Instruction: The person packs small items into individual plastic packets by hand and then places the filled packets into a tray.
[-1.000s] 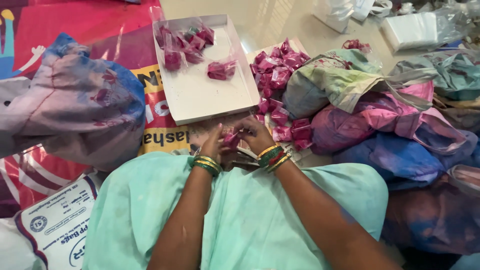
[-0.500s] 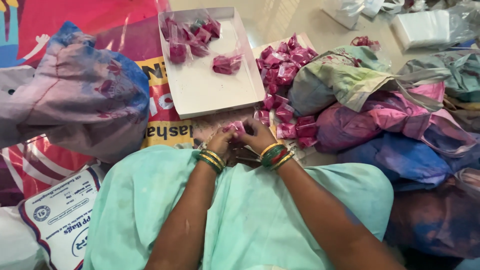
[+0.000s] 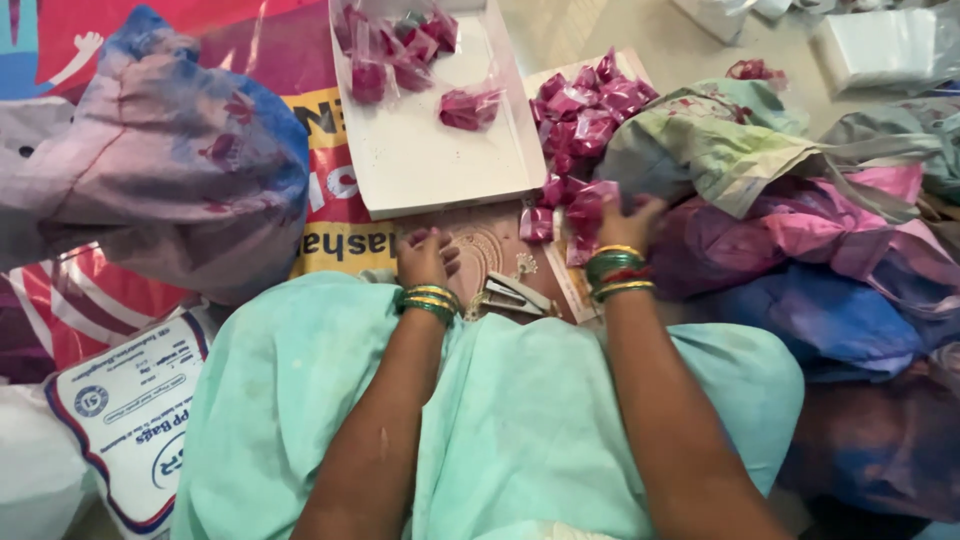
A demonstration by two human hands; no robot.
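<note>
My left hand [image 3: 424, 256], with green and gold bangles at the wrist, rests curled on the patterned mat just in front of my lap; nothing clear shows in it. My right hand [image 3: 628, 224] has reached to the near end of a heap of small pink powder packets [image 3: 585, 105] and its fingers close on one pink packet [image 3: 585, 208]. A white cardboard tray [image 3: 430, 160] lies beyond my left hand, with several filled pink packets [image 3: 400, 50] at its far end. A metal stapler [image 3: 512, 295] lies between my wrists.
Powder-stained cloth bundles crowd both sides: a large blue-pink one [image 3: 170, 170] on the left and several pink, blue and green ones [image 3: 800, 230] on the right. A white printed sack [image 3: 130, 420] lies at the lower left. My green garment [image 3: 500, 420] covers my lap.
My hands were together over the mat on a pink packet. They have parted, and the right hand has moved right and forward onto the packet heap. The left stayed put.
</note>
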